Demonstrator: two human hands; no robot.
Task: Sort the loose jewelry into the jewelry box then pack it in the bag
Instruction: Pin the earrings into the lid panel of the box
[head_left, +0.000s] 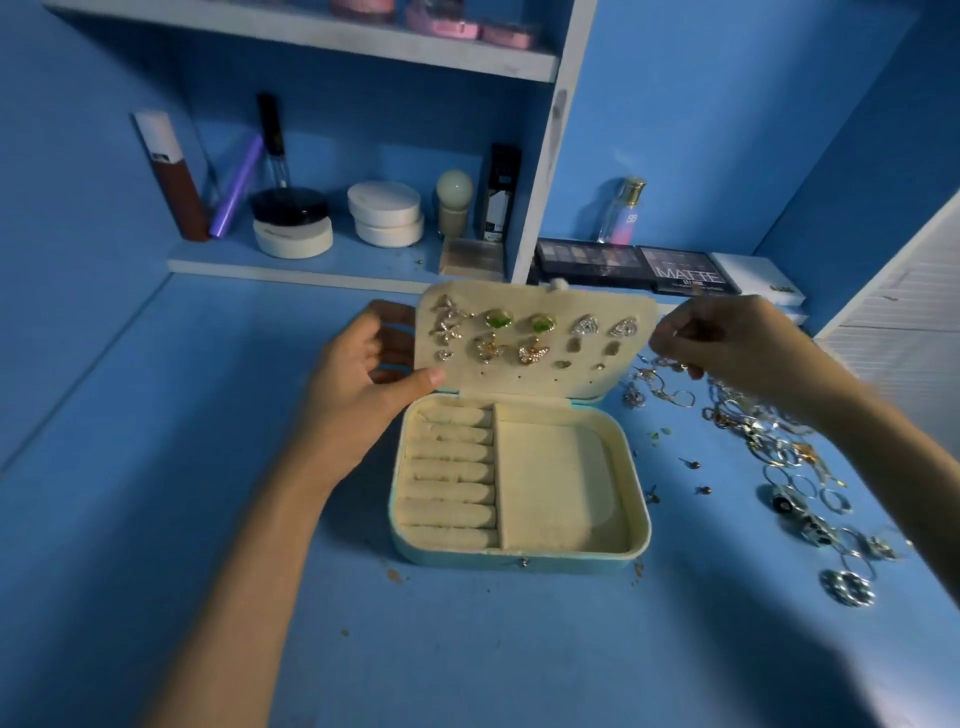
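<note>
The left hand (363, 384) grips the left edge of the lid (524, 382) of the jewelry box (519, 560), thumb pressed on the cream inner face near its lower corner and the fingers wrapped behind it. The lid stands upright. The right hand (727, 343) hangs over the far end of the loose jewelry (769, 431), its fingers curled and the tips bunched together. It is blurred, so I cannot tell whether a piece is pinched between them. The box sits open in the middle of the blue worktop (208, 467), teal outside and cream inside. Its lid carries rows of pinned earrings (532, 352): starfish shapes at the left, a green pair at the top, two butterflies below, silvery triangles at the right and a few small studs. In the base, a stack of ring rolls (452, 467) fills the left side and a plain open compartment (556, 483) takes up the right side; both hold nothing. The loose jewelry lies to the right of the box in a strip running toward the near edge, a tangle of silver and gold rings, hoops and chains. Several tiny stud earrings (691, 462) are scattered between it and the box wall. Beyond the box, a shelf (291, 273) holds round jars (384, 213) and tubes. Two dark eyeshadow palettes (587, 260) lie flat to its right, with a small perfume bottle (623, 213) standing behind them.
</note>
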